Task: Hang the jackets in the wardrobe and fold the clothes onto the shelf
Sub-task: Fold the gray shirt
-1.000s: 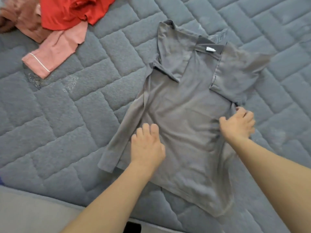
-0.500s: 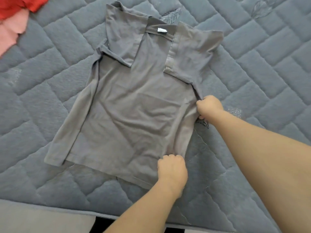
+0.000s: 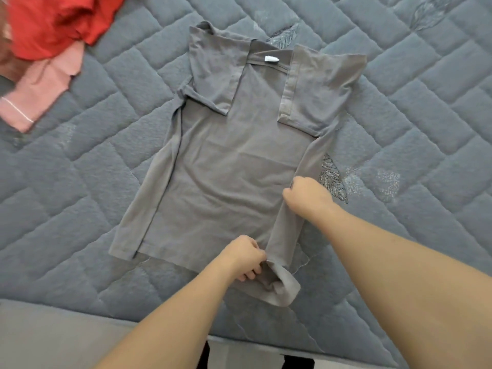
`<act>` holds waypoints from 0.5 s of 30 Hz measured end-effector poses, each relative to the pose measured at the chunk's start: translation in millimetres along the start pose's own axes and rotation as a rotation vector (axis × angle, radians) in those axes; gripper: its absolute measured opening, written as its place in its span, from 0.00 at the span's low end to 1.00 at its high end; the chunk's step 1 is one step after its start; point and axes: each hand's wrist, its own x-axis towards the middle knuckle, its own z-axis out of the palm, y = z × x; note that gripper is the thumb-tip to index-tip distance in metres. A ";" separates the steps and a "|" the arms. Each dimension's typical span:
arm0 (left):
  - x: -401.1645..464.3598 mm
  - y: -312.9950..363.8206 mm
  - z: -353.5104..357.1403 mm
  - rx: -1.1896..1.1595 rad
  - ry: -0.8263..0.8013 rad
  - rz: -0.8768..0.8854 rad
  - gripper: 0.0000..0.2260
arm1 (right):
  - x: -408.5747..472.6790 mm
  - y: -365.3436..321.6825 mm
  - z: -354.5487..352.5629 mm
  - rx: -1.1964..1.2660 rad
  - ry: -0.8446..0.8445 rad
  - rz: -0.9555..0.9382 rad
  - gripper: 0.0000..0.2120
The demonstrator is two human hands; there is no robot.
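Observation:
A grey short-sleeved shirt [image 3: 226, 171] lies flat on the quilted grey mattress [image 3: 415, 123], collar away from me, both sleeves turned in over the chest. Its left side is folded inward as a narrow strip. My left hand [image 3: 246, 258] grips the hem at the shirt's lower right corner, fingers curled into the cloth. My right hand [image 3: 306, 194] pinches the shirt's right side edge about halfway up. Between the two hands the right side of the shirt is lifted and turned inward, and the corner below my left hand curls up.
A red garment [image 3: 56, 22] and a pink one [image 3: 40, 94] lie bunched at the mattress's far left. The mattress's front edge [image 3: 80, 339] runs along the bottom of the view.
Both hands went from lying on the shirt to gripping its right edge and hem. That right side is now drawn inward over the body, with the bottom corner curled up.

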 end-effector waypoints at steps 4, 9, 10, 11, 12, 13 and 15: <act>-19.4 1.4 23.8 0.052 0.036 -0.027 0.28 | -19.1 2.9 14.4 -0.012 -0.130 0.036 0.14; -20.0 4.8 63.7 0.060 0.205 -0.143 0.25 | -27.5 0.0 19.6 0.021 -0.379 0.063 0.10; -18.2 6.5 68.5 0.034 0.219 -0.185 0.29 | -28.5 -0.2 22.2 -0.003 -0.416 0.061 0.09; -16.6 7.8 72.5 0.030 0.224 -0.216 0.32 | -29.3 -0.6 24.2 -0.031 -0.421 0.060 0.09; -15.9 9.7 75.2 0.043 0.229 -0.229 0.34 | -29.9 -1.3 24.7 -0.053 -0.404 0.054 0.10; -15.0 11.3 76.9 0.072 0.238 -0.241 0.33 | -30.6 -3.0 23.7 -0.071 -0.370 0.041 0.10; -14.0 12.6 79.4 0.162 0.268 -0.240 0.28 | -29.7 -4.4 21.1 -0.084 -0.277 0.008 0.10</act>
